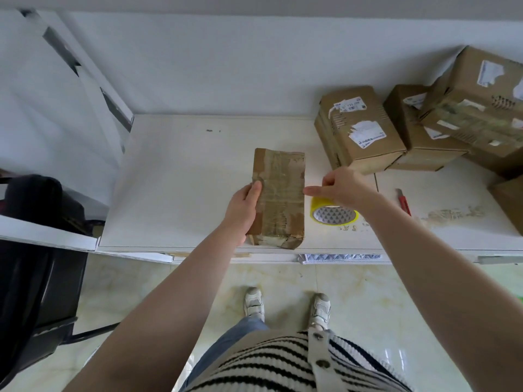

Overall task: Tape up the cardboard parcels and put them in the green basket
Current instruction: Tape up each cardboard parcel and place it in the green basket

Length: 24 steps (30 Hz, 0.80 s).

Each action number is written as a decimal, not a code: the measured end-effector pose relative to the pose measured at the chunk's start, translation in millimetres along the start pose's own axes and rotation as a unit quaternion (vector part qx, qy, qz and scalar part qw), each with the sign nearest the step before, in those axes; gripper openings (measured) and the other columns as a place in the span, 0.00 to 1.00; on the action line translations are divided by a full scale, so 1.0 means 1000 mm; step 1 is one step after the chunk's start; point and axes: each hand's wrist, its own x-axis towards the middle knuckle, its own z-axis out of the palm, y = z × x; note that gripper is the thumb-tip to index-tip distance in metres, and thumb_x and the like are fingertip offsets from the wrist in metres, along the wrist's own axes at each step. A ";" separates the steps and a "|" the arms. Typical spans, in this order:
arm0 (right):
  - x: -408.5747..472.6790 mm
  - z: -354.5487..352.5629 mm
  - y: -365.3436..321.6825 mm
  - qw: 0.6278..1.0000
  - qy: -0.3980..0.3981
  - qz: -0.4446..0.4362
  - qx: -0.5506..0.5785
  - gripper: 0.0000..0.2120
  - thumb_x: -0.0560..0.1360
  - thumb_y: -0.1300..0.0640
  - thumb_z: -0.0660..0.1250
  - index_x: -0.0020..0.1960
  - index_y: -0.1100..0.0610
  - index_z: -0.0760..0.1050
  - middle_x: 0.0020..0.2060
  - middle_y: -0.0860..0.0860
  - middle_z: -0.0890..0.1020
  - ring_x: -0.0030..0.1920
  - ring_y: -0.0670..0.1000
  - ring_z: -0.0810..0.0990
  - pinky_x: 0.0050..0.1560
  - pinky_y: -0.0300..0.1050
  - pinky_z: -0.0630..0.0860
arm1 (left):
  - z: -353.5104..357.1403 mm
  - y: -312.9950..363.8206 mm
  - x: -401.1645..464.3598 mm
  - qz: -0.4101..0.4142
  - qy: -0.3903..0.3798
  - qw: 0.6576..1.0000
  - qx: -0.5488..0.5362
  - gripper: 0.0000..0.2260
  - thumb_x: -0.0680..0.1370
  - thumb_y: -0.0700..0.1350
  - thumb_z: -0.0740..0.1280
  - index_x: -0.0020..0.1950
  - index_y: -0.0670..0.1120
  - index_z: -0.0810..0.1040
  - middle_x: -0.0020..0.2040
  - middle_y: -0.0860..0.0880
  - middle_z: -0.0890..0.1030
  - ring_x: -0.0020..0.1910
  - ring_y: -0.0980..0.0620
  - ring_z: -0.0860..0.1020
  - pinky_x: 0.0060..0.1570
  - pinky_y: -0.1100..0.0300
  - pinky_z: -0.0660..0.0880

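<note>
Tape roll (334,214) right of parcel (278,198)

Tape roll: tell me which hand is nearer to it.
Right. The right hand hovers just above the tape roll; the left hand grips the parcel on the roll's far side.

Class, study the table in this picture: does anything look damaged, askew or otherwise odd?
Yes. The flat parcel has a torn, crumpled near corner. The boxes at the back right lean in a jumble, labels half ripped off. Tape residue mars the table.

Five cardboard parcels (278,198); one tape roll (334,213); one knife (404,201)
</note>
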 end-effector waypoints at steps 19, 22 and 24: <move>0.003 -0.039 -0.017 0.991 0.015 -0.067 -0.111 0.27 0.63 0.28 0.69 0.35 0.53 0.77 0.32 0.48 0.79 0.33 0.47 0.77 0.30 0.40 0.67 | 0.022 0.001 -0.006 -0.084 -0.049 0.991 -0.092 0.29 0.77 0.51 0.71 0.75 0.46 0.66 0.62 0.44 0.80 0.55 0.47 0.82 0.54 0.50 0.79; -0.002 -0.032 -0.027 0.990 0.035 -0.070 -0.120 0.25 0.63 0.28 0.69 0.33 0.51 0.75 0.30 0.47 0.77 0.32 0.46 0.76 0.29 0.39 0.65 | 0.018 0.012 -0.007 0.039 -0.012 0.999 0.023 0.38 0.79 0.44 0.68 0.80 0.56 0.46 0.72 0.49 0.69 0.66 0.49 0.73 0.66 0.50 0.71; -0.003 -0.029 -0.036 0.988 0.054 -0.073 -0.124 0.26 0.62 0.26 0.69 0.32 0.50 0.73 0.30 0.46 0.77 0.31 0.46 0.76 0.29 0.39 0.65 | 0.024 0.024 -0.006 0.073 -0.005 0.992 0.105 0.37 0.80 0.44 0.66 0.80 0.58 0.45 0.77 0.44 0.59 0.74 0.43 0.64 0.71 0.43 0.65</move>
